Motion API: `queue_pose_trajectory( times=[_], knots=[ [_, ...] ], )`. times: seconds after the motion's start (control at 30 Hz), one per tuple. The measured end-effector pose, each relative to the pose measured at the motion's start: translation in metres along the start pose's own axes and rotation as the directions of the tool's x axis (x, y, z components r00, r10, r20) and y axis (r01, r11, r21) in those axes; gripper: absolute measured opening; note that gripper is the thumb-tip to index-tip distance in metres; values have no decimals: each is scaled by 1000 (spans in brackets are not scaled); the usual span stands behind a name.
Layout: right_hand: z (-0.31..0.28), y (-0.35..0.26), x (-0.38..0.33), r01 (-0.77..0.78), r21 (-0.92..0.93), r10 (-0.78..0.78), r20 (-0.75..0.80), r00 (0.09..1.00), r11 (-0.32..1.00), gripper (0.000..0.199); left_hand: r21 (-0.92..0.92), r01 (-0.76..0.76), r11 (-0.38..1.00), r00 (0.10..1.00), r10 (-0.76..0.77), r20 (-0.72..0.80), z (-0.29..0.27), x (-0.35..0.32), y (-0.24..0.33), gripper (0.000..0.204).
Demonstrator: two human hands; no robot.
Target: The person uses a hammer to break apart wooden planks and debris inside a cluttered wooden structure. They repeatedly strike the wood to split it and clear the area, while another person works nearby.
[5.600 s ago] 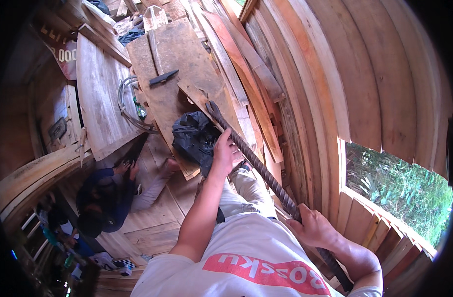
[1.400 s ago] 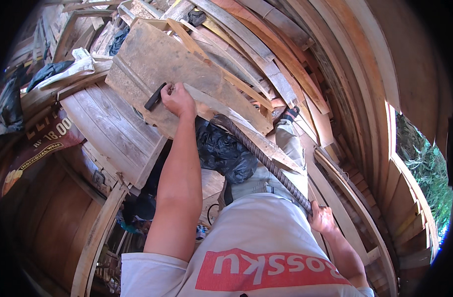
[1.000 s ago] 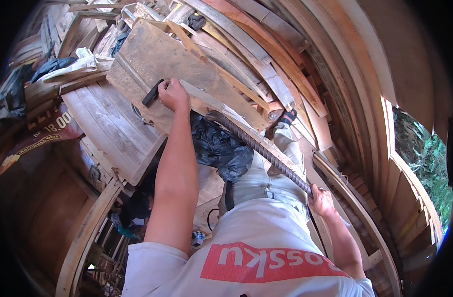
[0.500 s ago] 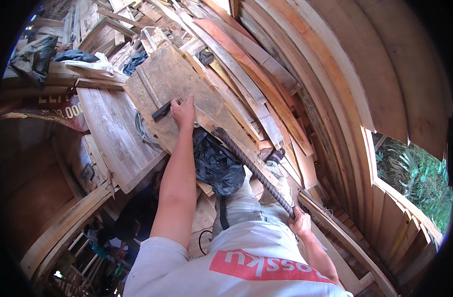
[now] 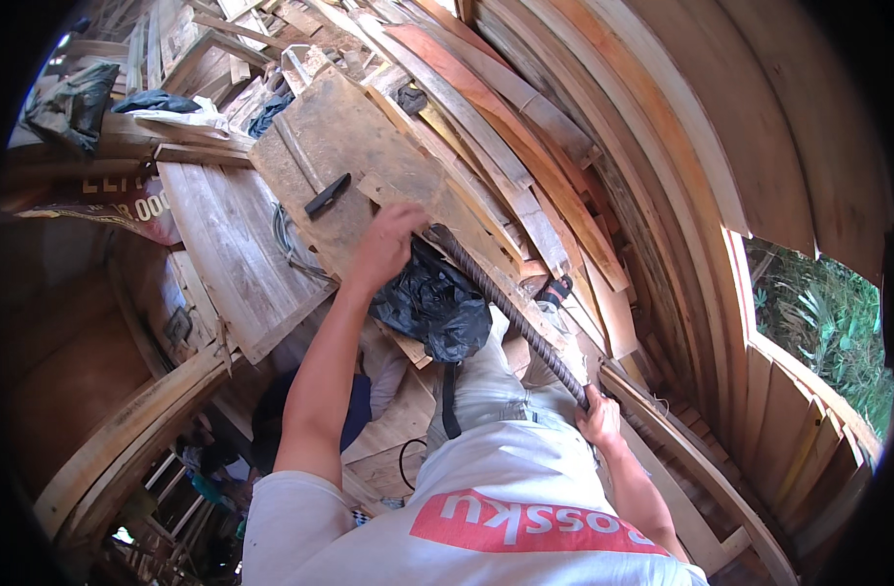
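Note:
A long ribbed steel bar [image 5: 510, 313] runs diagonally from the plywood board [image 5: 359, 127] down to my right side. My right hand [image 5: 598, 422] is shut on its lower end by my hip. My left hand [image 5: 385, 244] reaches forward with curled fingers, its back toward me. It sits right beside the bar's upper tip and over a crumpled black plastic bag [image 5: 432, 305]. Whether it grips anything is hidden. A dark-handled tool [image 5: 327, 195] lies on the board, a short way beyond my left hand.
Planks and laths [image 5: 525, 146] lean stacked along the curved timber wall on the right. A plank workbench [image 5: 227, 244] with a coil of cable [image 5: 286, 242] stands left. Another person in blue [image 5: 315, 415] crouches below. An opening [image 5: 818, 322] shows greenery.
My left hand has drawn back from the dark tool on the board to the bar's upper tip. The tool stays on the board. My right hand keeps hold of the bar.

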State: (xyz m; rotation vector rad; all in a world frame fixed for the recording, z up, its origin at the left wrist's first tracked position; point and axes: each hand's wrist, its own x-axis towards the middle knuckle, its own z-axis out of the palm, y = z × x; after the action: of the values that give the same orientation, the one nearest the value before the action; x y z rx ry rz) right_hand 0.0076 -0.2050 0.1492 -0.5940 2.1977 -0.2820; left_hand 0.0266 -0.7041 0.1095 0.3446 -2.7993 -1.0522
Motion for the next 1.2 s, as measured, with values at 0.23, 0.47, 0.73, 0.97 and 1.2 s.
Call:
queue_pose_trajectory(
  times=[0.23, 0.47, 0.73, 0.97, 1.2],
  knots=[
    [-4, -1, 1, -9, -21, 9, 30, 999, 1000, 32, -21, -30, 999, 994, 32, 105, 13, 0, -3, 28],
    [-14, -4, -3, -5, -4, 5, 10, 1000, 1000, 28, 105, -217, 970, 966, 199, 163, 8, 9, -20, 20],
    [-25, -9, -4, -51, -23, 52, 34, 998, 998, 25, -46, 228, 973, 956, -215, 197, -22, -22, 27, 16],
    [-12, 3, -3, -27, -9, 27, 26, 999, 1000, 25, 12, 344, 939, 902, -334, 272, -2, -69, 40, 32],
    [-13, -2, -4, -30, -22, 31, 23, 999, 999, 31, -587, 673, 450, 420, -886, -197, 29, -12, 10, 65]
  ],
)
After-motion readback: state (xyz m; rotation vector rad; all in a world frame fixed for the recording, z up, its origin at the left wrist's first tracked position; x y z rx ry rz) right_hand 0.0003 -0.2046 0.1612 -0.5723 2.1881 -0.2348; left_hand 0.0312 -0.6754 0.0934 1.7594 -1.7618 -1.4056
